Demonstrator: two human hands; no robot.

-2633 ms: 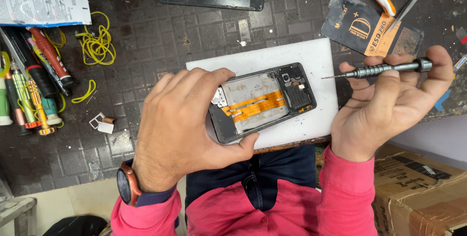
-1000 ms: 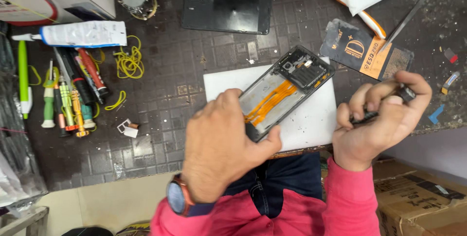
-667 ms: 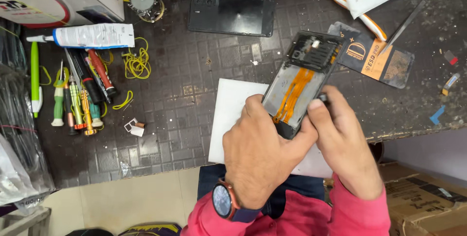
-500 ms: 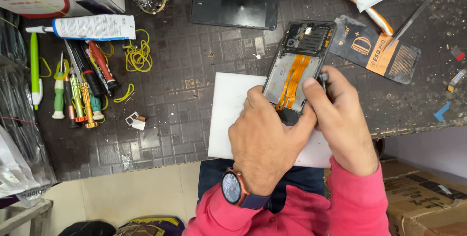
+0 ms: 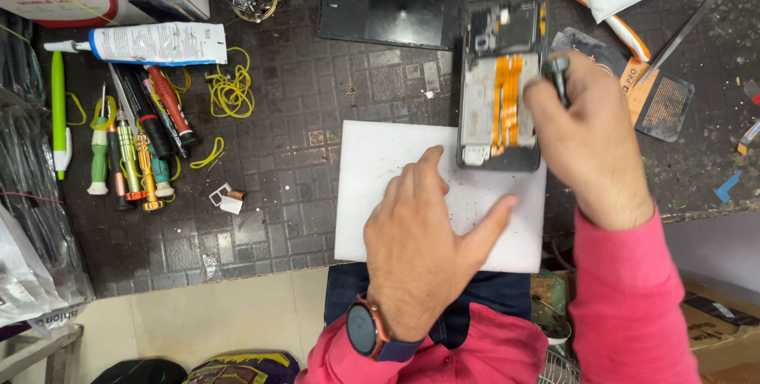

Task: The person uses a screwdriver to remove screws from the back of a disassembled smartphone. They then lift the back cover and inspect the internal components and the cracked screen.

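1. The opened phone [image 5: 501, 87] lies face down in the upper middle of the frame, its lower end on the white mat [image 5: 380, 194], its upper end over the dark desk [image 5: 317, 107]; orange flex ribbons run down its middle
2. The right hand [image 5: 590, 134] is clenched around a small dark screwdriver [image 5: 559, 77], whose top pokes out just beside the phone's right edge; the tip is hidden, so where it touches cannot be told
3. The left hand [image 5: 423, 237] is released, fingers spread flat on the mat just below the phone, holding nothing
4. Risk: with the left hand off it, the phone could probably slide or pivot under tool pressure, since it only half rests on the mat
5. Risk: a slipped tip would likely scrape the exposed ribbons or board
6. The black back cover [image 5: 392, 12] lies just left of the phone's top, and other screwdrivers [image 5: 138, 150] sit at the left of the frame
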